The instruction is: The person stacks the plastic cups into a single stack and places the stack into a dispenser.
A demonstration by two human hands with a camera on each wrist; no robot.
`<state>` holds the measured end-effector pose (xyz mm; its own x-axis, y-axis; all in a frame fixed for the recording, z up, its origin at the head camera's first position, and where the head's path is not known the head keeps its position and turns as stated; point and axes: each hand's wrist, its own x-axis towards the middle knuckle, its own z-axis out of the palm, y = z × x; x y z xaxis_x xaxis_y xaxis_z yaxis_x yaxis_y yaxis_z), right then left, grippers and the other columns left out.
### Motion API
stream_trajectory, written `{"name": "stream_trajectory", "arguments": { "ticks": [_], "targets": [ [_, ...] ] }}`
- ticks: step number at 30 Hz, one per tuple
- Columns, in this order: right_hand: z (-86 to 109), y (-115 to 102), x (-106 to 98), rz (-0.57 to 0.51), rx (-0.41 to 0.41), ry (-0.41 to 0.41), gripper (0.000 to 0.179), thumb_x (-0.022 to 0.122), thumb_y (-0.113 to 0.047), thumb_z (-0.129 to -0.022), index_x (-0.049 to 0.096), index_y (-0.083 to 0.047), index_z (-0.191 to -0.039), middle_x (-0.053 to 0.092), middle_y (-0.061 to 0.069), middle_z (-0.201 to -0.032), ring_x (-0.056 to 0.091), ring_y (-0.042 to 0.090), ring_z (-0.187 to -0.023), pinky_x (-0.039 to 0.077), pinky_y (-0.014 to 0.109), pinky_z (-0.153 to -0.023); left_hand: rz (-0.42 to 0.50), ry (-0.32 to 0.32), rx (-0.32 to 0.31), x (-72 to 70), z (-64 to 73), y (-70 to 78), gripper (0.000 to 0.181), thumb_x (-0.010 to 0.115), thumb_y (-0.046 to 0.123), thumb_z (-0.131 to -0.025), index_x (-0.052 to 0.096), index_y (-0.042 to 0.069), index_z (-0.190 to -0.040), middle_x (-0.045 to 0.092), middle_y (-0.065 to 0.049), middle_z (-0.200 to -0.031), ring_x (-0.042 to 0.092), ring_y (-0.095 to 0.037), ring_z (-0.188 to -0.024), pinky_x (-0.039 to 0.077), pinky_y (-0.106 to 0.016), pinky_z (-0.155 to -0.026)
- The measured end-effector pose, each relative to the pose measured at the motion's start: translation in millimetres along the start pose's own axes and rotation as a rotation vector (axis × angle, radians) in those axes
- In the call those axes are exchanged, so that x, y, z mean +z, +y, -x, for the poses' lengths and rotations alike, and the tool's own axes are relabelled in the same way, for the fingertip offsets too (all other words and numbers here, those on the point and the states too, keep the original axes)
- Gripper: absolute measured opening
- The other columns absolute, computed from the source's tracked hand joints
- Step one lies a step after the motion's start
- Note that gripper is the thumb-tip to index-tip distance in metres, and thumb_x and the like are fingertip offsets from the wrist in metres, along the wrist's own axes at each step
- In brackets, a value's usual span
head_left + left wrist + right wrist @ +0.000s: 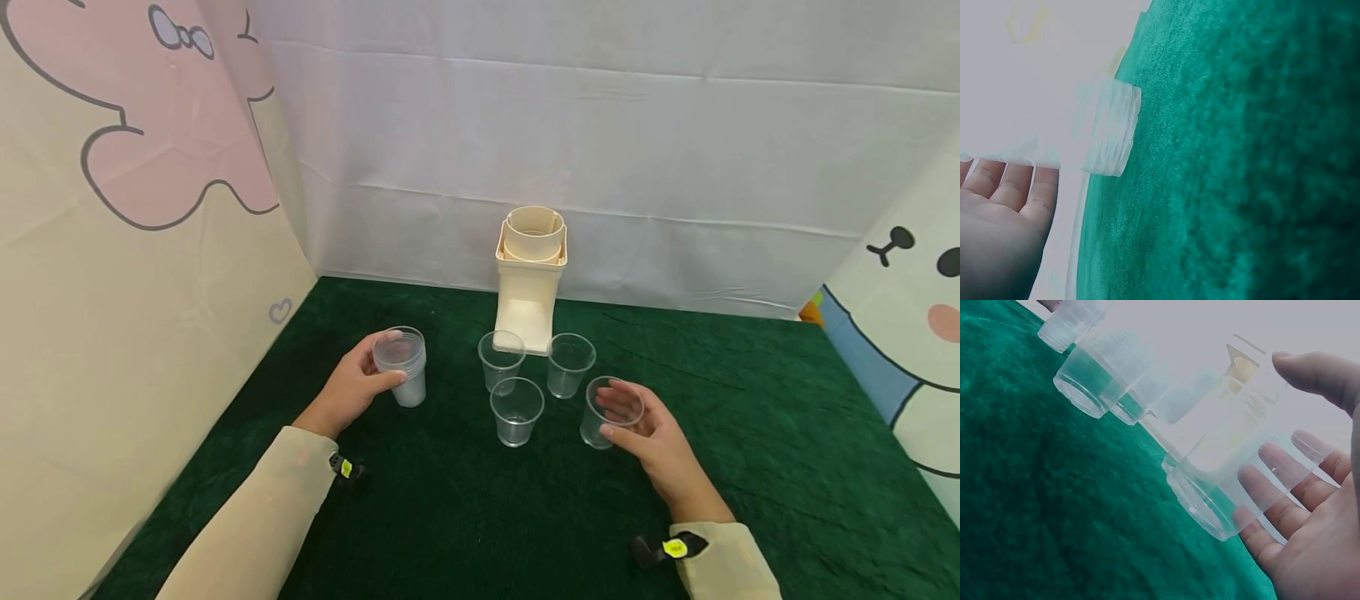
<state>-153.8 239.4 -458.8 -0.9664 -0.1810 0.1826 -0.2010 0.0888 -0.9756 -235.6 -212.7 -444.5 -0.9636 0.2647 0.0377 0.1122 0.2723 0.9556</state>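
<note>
My left hand holds a stack of nested clear plastic cups, thumb in front and fingers behind. In the left wrist view the stack's ribbed base juts out beyond the fingers. On the right, a single clear plastic cup sits between the thumb and fingers of my right hand. Through its wall the right wrist view shows the fingertips on the far side. Three more clear cups stand upright between the hands: one at back left, one at back right, one in front.
Behind the cups stands a cream plastic holder with a round opening on top. A dark green cloth covers the table. A white sheet hangs at the back, and cartoon-printed panels rise at both sides.
</note>
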Motion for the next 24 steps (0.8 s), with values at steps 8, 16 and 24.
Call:
{"name": "stream_trajectory", "arguments": {
  "ticks": [8, 16, 24],
  "targets": [
    [-2.8, -7, 3, 0.050, 0.009, 0.000, 0.056, 0.065, -0.005, -0.100, 0.040, 0.000, -0.150, 0.051, 0.022, -0.145, 0.055, 0.020, -0.128, 0.049, 0.022, -0.098, -0.006, 0.000, -0.001, 0.0, 0.4, 1.8, 0.066, 0.072, 0.023, -0.099, 0.039, 0.016, -0.156, 0.048, -0.014, -0.148, 0.048, -0.034, -0.132, 0.033, -0.059, -0.116],
    [-8.5, -13, 4, 0.100, 0.055, -0.011, 0.061, 0.069, -0.014, -0.100, 0.039, -0.003, -0.152, 0.053, 0.016, -0.146, 0.054, 0.020, -0.130, 0.047, 0.021, -0.098, -0.019, 0.007, -0.004, 1.0, 0.3, 2.3, 0.065, 0.072, 0.022, -0.098, 0.040, 0.016, -0.155, 0.049, -0.014, -0.148, 0.048, -0.034, -0.132, 0.033, -0.059, -0.116],
    [-14.7, -23, 4, 0.131, 0.031, -0.036, 0.060, 0.067, -0.014, -0.101, 0.039, -0.004, -0.152, 0.054, 0.015, -0.145, 0.054, 0.022, -0.131, 0.048, 0.022, -0.098, -0.019, 0.002, -0.001, 0.6, 0.3, 2.5, 0.066, 0.072, 0.022, -0.099, 0.039, 0.015, -0.155, 0.049, -0.014, -0.148, 0.048, -0.034, -0.133, 0.033, -0.059, -0.116]
  ]
}}
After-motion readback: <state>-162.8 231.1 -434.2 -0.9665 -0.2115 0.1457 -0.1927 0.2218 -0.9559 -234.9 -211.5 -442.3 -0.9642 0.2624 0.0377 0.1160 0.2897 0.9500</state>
